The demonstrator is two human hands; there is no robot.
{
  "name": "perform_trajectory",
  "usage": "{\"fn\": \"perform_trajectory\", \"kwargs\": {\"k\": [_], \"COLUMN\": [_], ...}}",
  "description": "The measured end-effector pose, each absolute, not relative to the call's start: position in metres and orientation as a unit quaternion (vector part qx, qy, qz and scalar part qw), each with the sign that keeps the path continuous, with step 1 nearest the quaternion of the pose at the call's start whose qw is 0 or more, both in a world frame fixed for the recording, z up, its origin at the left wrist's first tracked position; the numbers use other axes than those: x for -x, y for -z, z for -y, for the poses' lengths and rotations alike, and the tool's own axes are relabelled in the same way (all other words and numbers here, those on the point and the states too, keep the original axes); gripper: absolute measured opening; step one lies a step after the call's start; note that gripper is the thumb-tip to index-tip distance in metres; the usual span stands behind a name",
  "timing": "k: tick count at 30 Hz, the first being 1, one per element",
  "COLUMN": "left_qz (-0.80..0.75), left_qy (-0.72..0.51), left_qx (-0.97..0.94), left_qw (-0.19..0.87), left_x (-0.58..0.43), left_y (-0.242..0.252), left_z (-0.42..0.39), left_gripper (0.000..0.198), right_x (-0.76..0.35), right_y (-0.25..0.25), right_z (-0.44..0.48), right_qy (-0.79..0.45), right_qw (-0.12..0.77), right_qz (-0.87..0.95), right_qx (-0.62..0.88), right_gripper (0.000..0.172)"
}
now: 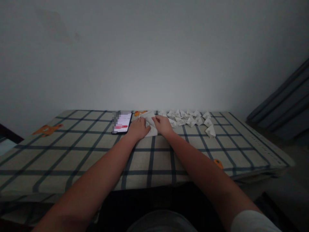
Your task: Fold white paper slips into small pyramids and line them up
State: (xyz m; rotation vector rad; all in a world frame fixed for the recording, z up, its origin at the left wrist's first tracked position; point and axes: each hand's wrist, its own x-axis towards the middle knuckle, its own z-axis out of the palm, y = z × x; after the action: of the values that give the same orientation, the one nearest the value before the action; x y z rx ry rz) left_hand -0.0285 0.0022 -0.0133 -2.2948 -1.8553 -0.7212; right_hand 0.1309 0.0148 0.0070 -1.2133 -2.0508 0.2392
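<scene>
A white sheet of paper (152, 131) lies on the checked tablecloth between my two hands, its surface creased. Resting flat on its left part is my left hand (138, 128), fingers stretched forward and thumb apart. My right hand (163, 124) has its fingers curled in a pinch at the paper's right side; the fingertips are partly hidden. Just left of my left hand lies a phone (122, 123) with its screen lit. Beyond and to the right of my right hand, several small folded white paper pieces (190, 121) stand in loose rows.
The checked tablecloth (96, 154) with orange animal prints covers the table. A plain wall (154, 58) rises behind its far edge. Grey curtain-like fabric (282, 100) hangs at the right. One folded piece (210, 131) sits nearer than the others, at the group's right end.
</scene>
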Motion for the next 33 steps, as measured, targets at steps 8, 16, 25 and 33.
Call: {"fn": "perform_trajectory", "kwargs": {"k": [8,16,25,33], "left_qz": [0.631,0.67,0.694,0.668], "left_qy": [0.179,0.117,0.084,0.121], "left_qx": [0.746,0.73,0.71,0.726], "left_qw": [0.115,0.075,0.082,0.11], "left_x": [0.03,0.03,0.022,0.022], "left_y": [0.022,0.023,0.014,0.018], "left_z": [-0.005,-0.013,-0.008,-0.004], "left_gripper": [0.061,0.076,0.079,0.075], "right_x": [-0.133,-0.131,-0.14,-0.136], "right_y": [-0.007,-0.008,-0.017,-0.014], "right_z": [-0.016,-0.017,-0.016,-0.013], "right_qy": [-0.106,-0.095,-0.087,-0.1], "right_qw": [0.41,0.402,0.553,0.549], "right_qz": [0.78,0.75,0.652,0.683], "right_qx": [0.461,0.516,0.512,0.472], "right_gripper": [0.033,0.032,0.035,0.033]}}
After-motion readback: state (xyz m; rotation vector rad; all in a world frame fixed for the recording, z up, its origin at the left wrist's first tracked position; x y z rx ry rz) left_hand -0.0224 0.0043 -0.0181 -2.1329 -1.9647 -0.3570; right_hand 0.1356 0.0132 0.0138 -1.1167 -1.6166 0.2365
